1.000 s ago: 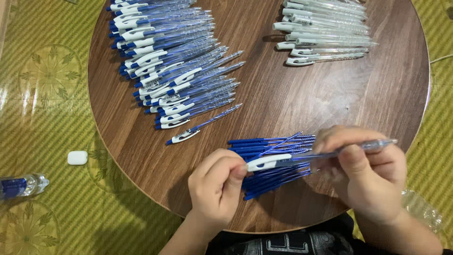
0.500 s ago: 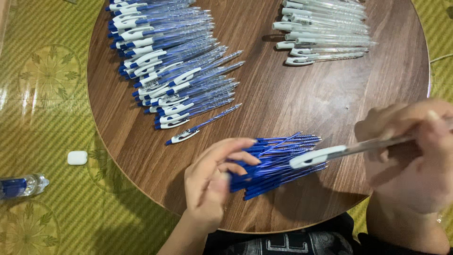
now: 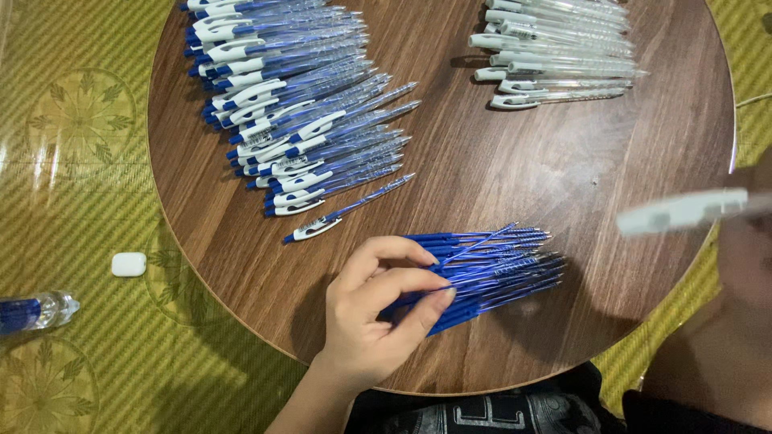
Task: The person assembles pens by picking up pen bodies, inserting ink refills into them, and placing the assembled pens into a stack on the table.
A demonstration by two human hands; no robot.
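Note:
My left hand rests on the near-left end of a pile of blue ink refills on the round wooden table. Its thumb and fingers pinch the ends of the refills, and one refill angles up from the fingertips across the pile. My right hand is blurred at the right edge, close to the camera. It holds a clear pen barrel with a white clip raised above the table's right rim.
A big heap of assembled blue-and-white pens fills the table's far left, with one pen lying apart. Clear empty barrels lie at the far right. On the green patterned floor are a small white case and a bottle.
My right hand has carried the clear barrel up and to the right, away from the refill pile. My left hand let go of the barrel and dropped onto the refills.

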